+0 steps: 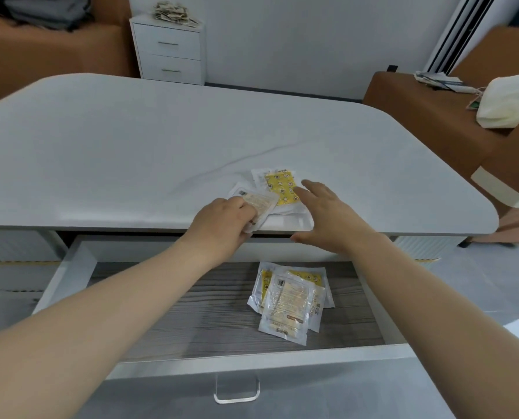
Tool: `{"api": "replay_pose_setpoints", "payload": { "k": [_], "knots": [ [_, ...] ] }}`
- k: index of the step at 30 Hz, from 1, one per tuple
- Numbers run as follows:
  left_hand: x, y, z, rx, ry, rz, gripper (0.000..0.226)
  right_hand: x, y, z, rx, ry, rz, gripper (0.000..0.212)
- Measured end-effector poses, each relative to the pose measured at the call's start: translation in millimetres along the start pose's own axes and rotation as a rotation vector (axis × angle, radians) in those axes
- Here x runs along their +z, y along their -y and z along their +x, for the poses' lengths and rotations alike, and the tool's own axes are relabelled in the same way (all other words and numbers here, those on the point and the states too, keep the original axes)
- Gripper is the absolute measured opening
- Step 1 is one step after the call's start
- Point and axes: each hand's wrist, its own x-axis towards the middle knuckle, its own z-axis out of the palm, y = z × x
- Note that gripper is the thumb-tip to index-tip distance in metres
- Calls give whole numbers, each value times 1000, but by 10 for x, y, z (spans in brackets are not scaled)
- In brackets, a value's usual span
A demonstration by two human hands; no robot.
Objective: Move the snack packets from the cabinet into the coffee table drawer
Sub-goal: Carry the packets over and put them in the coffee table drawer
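A small heap of snack packets lies at the near edge of the white coffee table (131, 146). My left hand (222, 225) grips a pale packet (259, 207) from that heap. On top of the heap lies a yellow-printed packet (281, 187), and the straight fingers of my right hand (327, 216) reach over it. Below the table edge the coffee table drawer (191, 313) stands pulled out. Several packets (288, 300) lie piled on its grey wood-grain floor, right of centre.
A white two-drawer cabinet (170, 49) stands against the far wall with crumpled wrappers on top. Brown sofas flank it at left and right; a cream cushion (512, 101) lies on the right one. The drawer's clear handle (237, 391) faces me.
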Motion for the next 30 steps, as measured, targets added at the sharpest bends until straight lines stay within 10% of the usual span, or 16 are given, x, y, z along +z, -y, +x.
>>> {"api": "replay_pose_setpoints", "payload": {
  "k": [6, 14, 22, 30],
  "knots": [
    [-83, 79, -198, -21, -17, 19, 33, 124, 97, 202, 27, 110, 18, 101],
    [-144, 72, -426, -26, -48, -32, 38, 409, 99, -129, 25, -362, -114, 30],
    [-276, -101, -1037, 43, -263, -275, 37, 184, 164, -756, -148, -535, -38, 9],
    [-20, -143, -1178, -79, 58, -186, 30, 353, 189, -1275, 19, -86, -186, 9]
  ]
}}
